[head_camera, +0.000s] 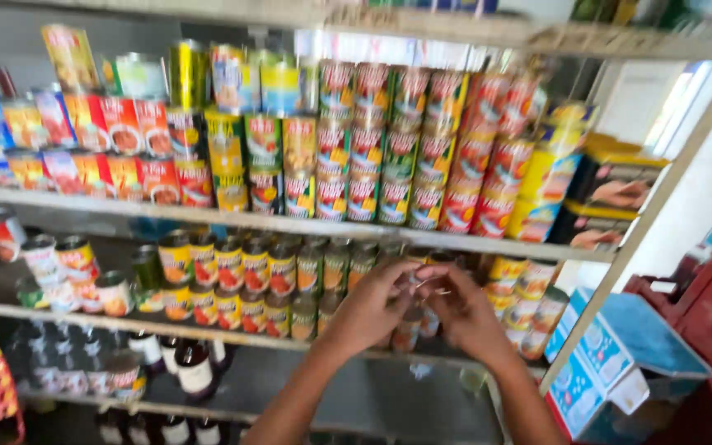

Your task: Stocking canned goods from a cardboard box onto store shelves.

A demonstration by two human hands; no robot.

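My left hand (pixel 372 309) and my right hand (pixel 465 315) meet fingertip to fingertip in front of the middle shelf (pixel 208 328) of a metal rack. Between the fingers both hands pinch a small thin pale thing (pixel 432 285), too blurred to name. Right behind the hands stand rows of small cans (pixel 232 268) with red, yellow and green labels, stacked two high. The cans directly behind my hands are partly hidden by them.
The upper shelf (pixel 290 224) carries tall stacks of red-and-green cans (pixel 389 148), yellow tins (pixel 550 173) and flat red packets (pixel 125 124). Dark bottles (pixel 195 367) stand on the low shelf. A blue-and-white carton (pixel 611 354) and a red crate (pixel 710 313) sit at the right.
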